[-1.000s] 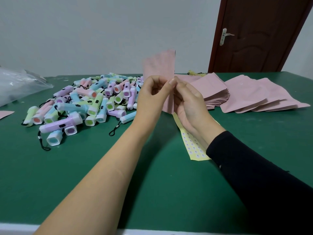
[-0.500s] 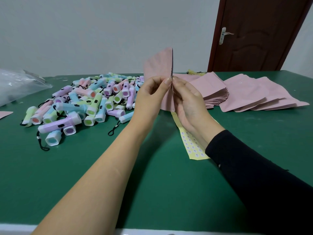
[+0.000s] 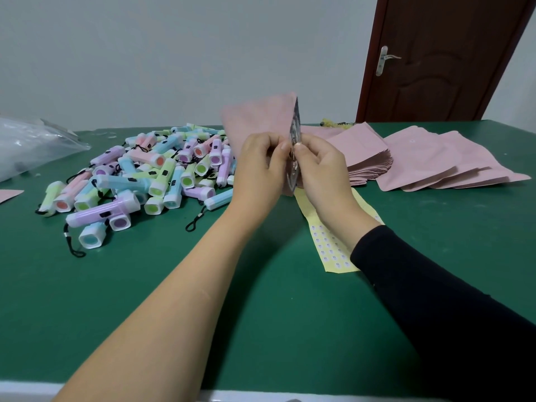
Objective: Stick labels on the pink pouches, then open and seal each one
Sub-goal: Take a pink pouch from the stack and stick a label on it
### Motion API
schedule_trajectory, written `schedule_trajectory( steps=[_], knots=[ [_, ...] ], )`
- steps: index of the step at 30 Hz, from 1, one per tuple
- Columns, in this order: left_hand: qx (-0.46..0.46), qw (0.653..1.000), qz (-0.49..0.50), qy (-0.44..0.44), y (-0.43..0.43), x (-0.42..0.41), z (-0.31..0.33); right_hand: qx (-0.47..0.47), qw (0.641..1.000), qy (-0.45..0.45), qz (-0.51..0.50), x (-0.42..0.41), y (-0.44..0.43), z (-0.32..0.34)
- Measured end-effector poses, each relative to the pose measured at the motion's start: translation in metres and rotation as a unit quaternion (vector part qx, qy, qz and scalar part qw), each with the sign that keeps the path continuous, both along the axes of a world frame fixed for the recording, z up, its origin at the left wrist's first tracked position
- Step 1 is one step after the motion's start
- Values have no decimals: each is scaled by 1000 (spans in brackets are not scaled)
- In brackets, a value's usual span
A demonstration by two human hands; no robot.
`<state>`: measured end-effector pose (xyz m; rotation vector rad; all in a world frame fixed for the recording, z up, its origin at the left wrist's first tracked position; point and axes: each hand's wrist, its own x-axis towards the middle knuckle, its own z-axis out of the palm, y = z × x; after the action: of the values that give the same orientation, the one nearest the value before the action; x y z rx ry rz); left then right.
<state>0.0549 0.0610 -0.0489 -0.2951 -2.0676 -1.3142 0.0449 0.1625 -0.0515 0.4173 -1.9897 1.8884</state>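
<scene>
Head view: left hand [image 3: 261, 166] and right hand [image 3: 322, 169] each pinch one wall of an upright pink pouch [image 3: 258, 121], each grip clamped on it (mouth parted, shiny lining showing), above the green desk [image 3: 203, 285] and the yellow label sheet [image 3: 327, 245], beside pastel flashlights [image 3: 145, 175].

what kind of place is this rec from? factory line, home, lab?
Probably a small hand-packing workshop, not a factory line: a heap of pastel mini flashlights, stacks of pink pouches and a yellow label sheet on a green table, in a plain room with a wooden door.
</scene>
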Motion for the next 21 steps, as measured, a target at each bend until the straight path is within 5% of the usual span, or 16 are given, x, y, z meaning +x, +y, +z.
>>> schedule_trajectory(
  steps=[6, 13, 21],
  knots=[
    [-100, 994, 7, 36, -3, 0, -5, 139, 984, 74, -82, 3, 4, -2],
    [70, 997, 9, -27, 9, 8, 5, 370, 878, 221, -209, 7, 1, -2],
    [19, 994, 33, -102, 5, -2, 1, 462, 845, 157, -217, 7, -4, -4]
  ],
)
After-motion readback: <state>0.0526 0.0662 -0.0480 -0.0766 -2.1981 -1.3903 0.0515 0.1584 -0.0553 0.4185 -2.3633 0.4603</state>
